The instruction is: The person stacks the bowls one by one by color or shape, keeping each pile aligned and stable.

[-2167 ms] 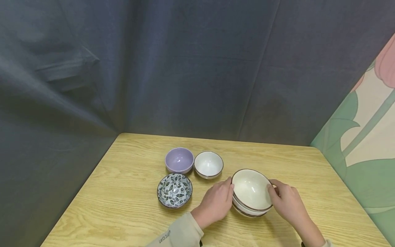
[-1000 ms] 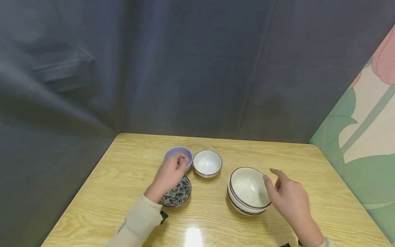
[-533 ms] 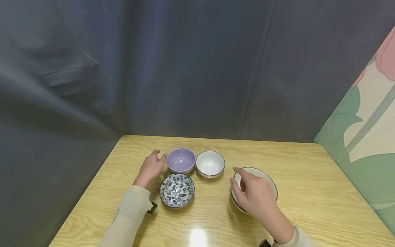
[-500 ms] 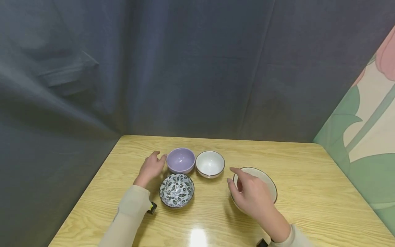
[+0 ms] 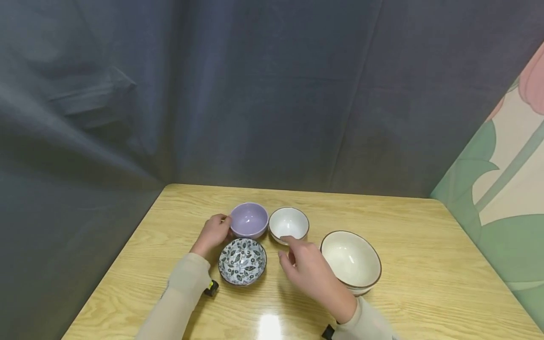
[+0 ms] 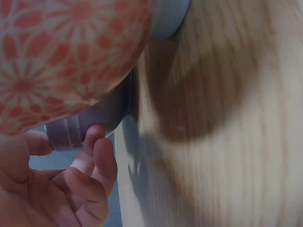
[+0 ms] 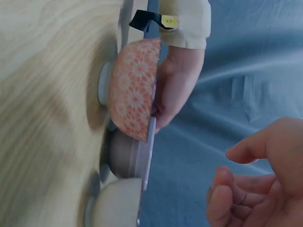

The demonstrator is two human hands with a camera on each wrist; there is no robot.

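Left hand (image 5: 214, 233): my thumb and fingers were clamped on the purple bowl at its left rim, thumb by the edge, a finger against the outer wall.
Right hand (image 5: 312, 269): held nothing, thumb and index apart, other fingers loosely curled; in the air between the white bowl and me, fingertip over its near rim in the head view, clear of it in the right wrist view.
Purple bowl (image 5: 249, 221): upright on the table, far left of the group, my left hand on it.
White bowl (image 5: 289, 223): upright, dark rim, just right of the purple one; couldn't tell if the two touched.
Floral bowl (image 5: 242, 262): nearer me than the purple one, just beside it; dark leaf pattern inside, orange flowers outside; contact unclear.
Cream bowl (image 5: 351, 259): right of my right hand, brown rim, partly hidden by my wrist; pale wall showed below.
Table (image 5: 437, 264): light wood grain, glare spot near me.
Sleeves (image 5: 174, 297): pale beige, both arms.
Black clip (image 5: 211, 289): at my left cuff, yellow bit on it.
Curtain (image 5: 272, 94): dark, behind and left.
Mural (image 5: 522, 184): right side, green leaves, pink petals.
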